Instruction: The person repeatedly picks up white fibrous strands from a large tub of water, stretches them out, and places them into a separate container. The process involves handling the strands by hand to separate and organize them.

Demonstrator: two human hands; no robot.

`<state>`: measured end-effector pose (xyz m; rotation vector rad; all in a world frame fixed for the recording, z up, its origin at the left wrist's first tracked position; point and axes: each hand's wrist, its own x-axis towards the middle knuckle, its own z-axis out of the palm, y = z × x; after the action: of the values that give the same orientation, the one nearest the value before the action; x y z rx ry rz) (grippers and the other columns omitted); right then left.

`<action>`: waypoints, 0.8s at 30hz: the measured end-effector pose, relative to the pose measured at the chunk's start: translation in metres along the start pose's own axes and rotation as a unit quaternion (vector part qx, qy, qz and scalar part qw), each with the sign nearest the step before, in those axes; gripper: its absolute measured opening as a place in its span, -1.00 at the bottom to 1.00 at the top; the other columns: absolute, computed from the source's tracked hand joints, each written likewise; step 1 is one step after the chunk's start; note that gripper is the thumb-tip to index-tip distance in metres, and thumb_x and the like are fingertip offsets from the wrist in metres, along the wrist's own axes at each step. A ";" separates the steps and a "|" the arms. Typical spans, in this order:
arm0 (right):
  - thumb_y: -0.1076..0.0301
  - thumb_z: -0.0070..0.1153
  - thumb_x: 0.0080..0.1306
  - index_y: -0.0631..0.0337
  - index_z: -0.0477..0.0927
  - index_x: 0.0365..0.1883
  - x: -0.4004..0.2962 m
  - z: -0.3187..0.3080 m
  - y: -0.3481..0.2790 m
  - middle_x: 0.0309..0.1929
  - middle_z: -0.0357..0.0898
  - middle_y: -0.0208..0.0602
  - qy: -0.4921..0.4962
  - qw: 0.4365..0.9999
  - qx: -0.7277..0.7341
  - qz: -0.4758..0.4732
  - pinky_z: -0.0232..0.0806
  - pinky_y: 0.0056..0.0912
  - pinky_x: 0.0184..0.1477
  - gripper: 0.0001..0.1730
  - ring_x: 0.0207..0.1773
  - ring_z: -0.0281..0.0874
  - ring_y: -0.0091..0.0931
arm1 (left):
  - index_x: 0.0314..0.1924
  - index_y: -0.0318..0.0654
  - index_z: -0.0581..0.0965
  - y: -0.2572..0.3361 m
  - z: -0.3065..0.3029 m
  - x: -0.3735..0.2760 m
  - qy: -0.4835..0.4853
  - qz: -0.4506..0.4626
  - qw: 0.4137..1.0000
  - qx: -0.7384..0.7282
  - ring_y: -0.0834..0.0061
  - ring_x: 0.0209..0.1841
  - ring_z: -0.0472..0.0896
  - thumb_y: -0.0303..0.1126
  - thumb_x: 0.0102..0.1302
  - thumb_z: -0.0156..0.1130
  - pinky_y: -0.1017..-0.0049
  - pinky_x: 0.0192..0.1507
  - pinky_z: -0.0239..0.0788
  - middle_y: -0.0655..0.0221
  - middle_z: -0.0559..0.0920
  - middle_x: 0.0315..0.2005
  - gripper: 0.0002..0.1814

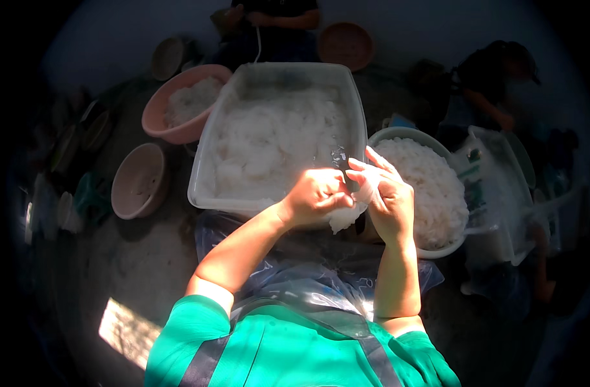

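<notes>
A large whitish plastic tub (194, 186) stands before me, holding cloudy water and a soft, pale mass (275, 130). Above its near right corner, my left hand (319, 193) is curled, its thumb and fingers pinching a wet white piece (344, 220) that hangs down ragged. The same translucent material seems to wrap over the fingers of my right hand (389, 193), which are partly spread. Whether the material is cocoon silk or something else, I cannot tell. Beside my right hand is a round pale basin (445, 252) heaped with small white lumps (425, 188).
A pink basin (152, 118) with white material touches the tub's left side. Another pale pink basin (135, 193) sits on the floor (101, 261) at left. White plastic crates (503, 193) stand at right. Other people (275, 24) work across the tub and at right (493, 82).
</notes>
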<state>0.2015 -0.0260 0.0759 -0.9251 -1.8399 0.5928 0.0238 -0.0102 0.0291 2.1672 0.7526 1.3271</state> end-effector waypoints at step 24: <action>0.24 0.11 0.30 0.26 0.58 -0.28 0.003 -0.023 0.053 0.17 0.41 -0.01 0.158 0.868 0.468 0.059 0.19 -0.21 0.23 -0.76 0.26 0.31 -0.36 | -0.12 -0.25 0.47 0.021 -0.003 0.015 -0.089 -0.273 0.934 -0.213 0.64 -0.31 0.32 -0.15 0.20 -0.03 0.64 -0.25 0.16 0.53 0.41 -0.38 -0.63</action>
<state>0.2398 0.0084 0.0488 -0.4179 -0.9867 1.1860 0.0305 -0.0153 0.0536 1.5513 0.8246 0.8875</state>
